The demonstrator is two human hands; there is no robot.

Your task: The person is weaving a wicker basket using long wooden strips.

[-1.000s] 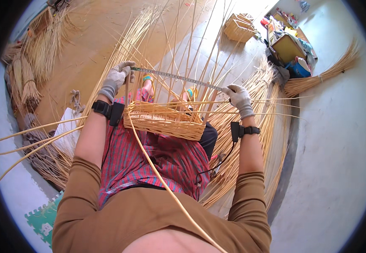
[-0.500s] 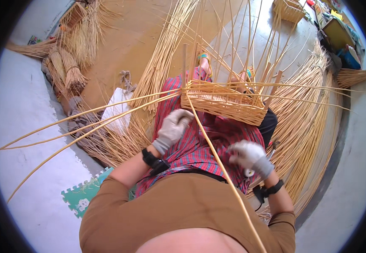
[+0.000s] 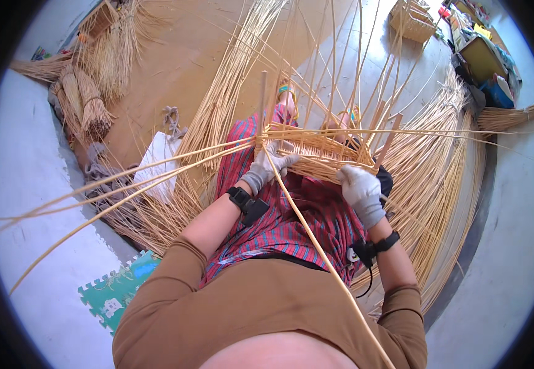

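We have the basket (image 3: 316,167) across our lap (image 3: 307,212), its near wall toward us; our left hand (image 3: 271,165) wraps its left corner, fingers bent round the wall, thumb laid along it; our right hand (image 3: 361,187) has its fingers curled closed on the near wall by the right corner; how hard either presses, we cannot tell. The step, we judge, is steadying the frame; the next move likely calls for an even hold, clear of the long rod (image 3: 334,270).

Your left hand (image 3: 271,165) and right hand (image 3: 362,188) hide parts of the basket (image 3: 317,166); the lower edge cuts off a long cane (image 3: 328,261).
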